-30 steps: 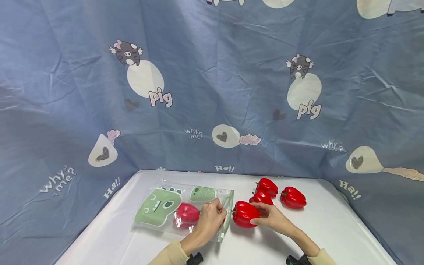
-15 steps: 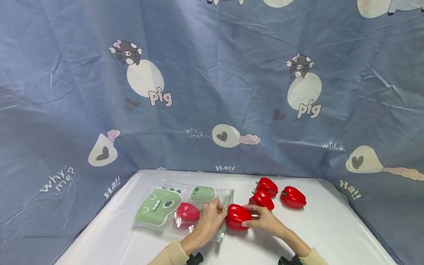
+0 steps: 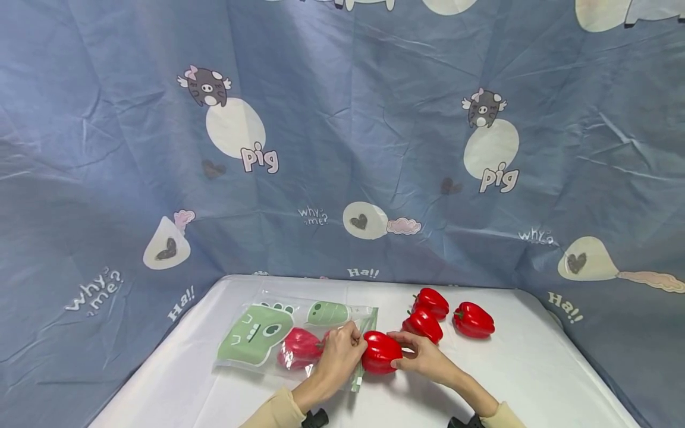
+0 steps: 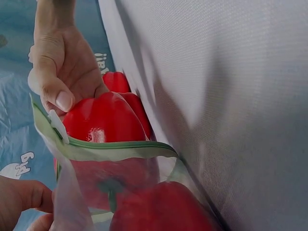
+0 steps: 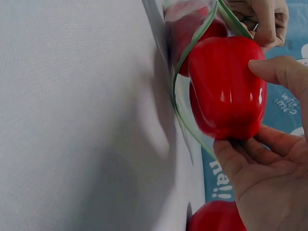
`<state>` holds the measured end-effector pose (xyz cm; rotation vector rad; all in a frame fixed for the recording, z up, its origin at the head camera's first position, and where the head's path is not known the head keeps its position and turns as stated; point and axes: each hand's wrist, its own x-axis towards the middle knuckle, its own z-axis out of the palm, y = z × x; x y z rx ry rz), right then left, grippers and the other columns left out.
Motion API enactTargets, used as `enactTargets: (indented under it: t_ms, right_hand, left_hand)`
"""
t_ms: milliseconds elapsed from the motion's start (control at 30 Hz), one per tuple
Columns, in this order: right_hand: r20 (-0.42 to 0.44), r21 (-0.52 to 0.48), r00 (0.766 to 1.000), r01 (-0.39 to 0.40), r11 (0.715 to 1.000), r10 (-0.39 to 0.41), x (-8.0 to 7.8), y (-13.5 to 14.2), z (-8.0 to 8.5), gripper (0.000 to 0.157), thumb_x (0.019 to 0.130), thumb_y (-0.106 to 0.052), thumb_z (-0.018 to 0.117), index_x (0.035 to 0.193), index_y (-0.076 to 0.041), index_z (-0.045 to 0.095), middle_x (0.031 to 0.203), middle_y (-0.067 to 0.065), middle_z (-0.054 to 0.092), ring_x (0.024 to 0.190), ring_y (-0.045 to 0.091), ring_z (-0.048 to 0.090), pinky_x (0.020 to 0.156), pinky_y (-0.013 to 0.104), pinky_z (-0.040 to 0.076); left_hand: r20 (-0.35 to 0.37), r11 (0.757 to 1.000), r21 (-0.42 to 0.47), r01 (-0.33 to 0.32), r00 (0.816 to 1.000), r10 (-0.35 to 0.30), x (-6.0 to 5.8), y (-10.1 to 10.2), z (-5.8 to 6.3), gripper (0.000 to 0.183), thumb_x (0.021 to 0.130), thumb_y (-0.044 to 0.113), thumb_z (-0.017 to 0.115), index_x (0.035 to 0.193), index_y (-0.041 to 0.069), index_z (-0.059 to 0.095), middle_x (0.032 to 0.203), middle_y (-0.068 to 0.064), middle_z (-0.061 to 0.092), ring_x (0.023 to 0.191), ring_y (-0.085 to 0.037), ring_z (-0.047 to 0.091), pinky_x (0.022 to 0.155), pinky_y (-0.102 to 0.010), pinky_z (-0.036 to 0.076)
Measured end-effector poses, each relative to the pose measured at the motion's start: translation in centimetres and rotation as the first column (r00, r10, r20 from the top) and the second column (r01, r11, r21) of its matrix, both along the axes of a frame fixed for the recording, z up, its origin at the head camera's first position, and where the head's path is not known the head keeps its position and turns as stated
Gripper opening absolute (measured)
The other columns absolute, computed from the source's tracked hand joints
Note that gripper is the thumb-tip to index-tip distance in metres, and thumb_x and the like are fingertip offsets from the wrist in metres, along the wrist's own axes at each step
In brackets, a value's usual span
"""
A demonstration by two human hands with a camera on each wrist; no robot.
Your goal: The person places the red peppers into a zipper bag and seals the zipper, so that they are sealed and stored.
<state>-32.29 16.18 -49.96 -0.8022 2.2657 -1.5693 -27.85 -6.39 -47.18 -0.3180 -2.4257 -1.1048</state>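
A red bell pepper is in my right hand, gripped between thumb and fingers at its right end. Its stem end lies inside the mouth of a clear zip bag with a green monster print, as the left wrist view shows through the film. My left hand pinches the bag's upper edge near the green zip strip, and the mouth gapes around the pepper. Inside the bag lies another red bell pepper; more red shows beside my left hand, which partly hides it.
Two red bell peppers sit close together behind my right hand. Another bell pepper lies farther right on the white table. A blue curtain with pig prints hangs behind the table.
My right hand has moved left with the bell pepper, bringing its stem end into the bag's mouth. The pepper inside has shifted slightly left. My left hand has stayed on the bag's edge.
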Motion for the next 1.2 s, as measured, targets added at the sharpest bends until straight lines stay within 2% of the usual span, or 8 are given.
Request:
enactTargets:
  t_ms: [167,400,667,867,1033,1200]
  right_hand:
    - [-0.011,0.001,1.000,-0.017,1.000,0.017,0.1,0.0,0.0,0.057,0.085,-0.018,0.070,0.135,-0.001,0.050,0.134,0.017,0.056,0.119,0.030,0.058,0.094,0.028,0.050]
    - [-0.037,-0.015,0.998,-0.049,0.999,0.048,0.3,-0.4,0.0,0.054,0.086,-0.015,0.069,0.134,0.001,0.051,0.131,0.019,0.058,0.117,0.036,0.058,0.085,0.028,0.054]
    - [-0.071,0.035,0.997,-0.031,0.999,0.034,-0.1,-0.8,-0.3,0.053,0.085,-0.021,0.070,0.132,0.000,0.054,0.128,0.018,0.060,0.114,0.034,0.060,0.085,0.027,0.054]
    - [-0.087,0.089,0.996,-0.027,0.996,0.035,-0.4,-1.5,-0.6,0.053,0.087,-0.024,0.068,0.133,-0.003,0.054,0.126,0.014,0.063,0.111,0.028,0.062,0.082,0.020,0.052]
    - [-0.092,0.089,0.994,-0.056,0.994,0.065,-0.5,-2.2,-0.8,0.051,0.088,-0.016,0.063,0.135,-0.001,0.052,0.127,0.015,0.062,0.112,0.030,0.061,0.084,0.018,0.050]
    - [-0.107,0.049,0.990,-0.088,0.995,0.093,-0.6,-3.0,-1.0,0.051,0.087,-0.008,0.060,0.135,0.004,0.049,0.129,0.019,0.059,0.116,0.032,0.059,0.091,0.020,0.048]
  left_hand:
    - [-0.010,1.000,-0.006,-0.005,1.000,0.005,0.0,0.1,0.0,0.013,0.077,0.002,0.062,0.070,0.011,0.057,0.058,0.005,0.058,0.054,0.000,0.047,0.051,-0.015,0.042]
    - [0.017,1.000,0.007,0.004,1.000,-0.004,0.1,0.1,0.0,0.012,0.078,0.004,0.063,0.072,0.011,0.057,0.061,0.006,0.057,0.055,0.001,0.047,0.051,-0.016,0.042]
    - [0.006,1.000,0.020,0.018,1.000,-0.018,-0.1,0.1,-0.1,0.011,0.078,0.001,0.062,0.073,0.010,0.057,0.061,0.004,0.060,0.055,0.001,0.048,0.050,-0.016,0.042]
    - [0.022,0.998,0.036,0.042,0.999,-0.043,0.0,0.0,-0.1,0.011,0.078,0.001,0.061,0.073,0.010,0.056,0.061,0.004,0.059,0.054,0.002,0.048,0.048,-0.016,0.042]
    - [0.023,0.998,0.040,0.053,0.998,-0.054,0.0,0.0,-0.2,0.011,0.077,0.003,0.062,0.073,0.011,0.056,0.062,0.005,0.060,0.055,0.002,0.048,0.050,-0.016,0.043]
    - [0.013,0.998,0.041,0.056,0.998,-0.057,0.0,0.0,-0.3,0.011,0.077,0.003,0.062,0.073,0.011,0.055,0.063,0.005,0.060,0.057,0.002,0.049,0.052,-0.016,0.043]
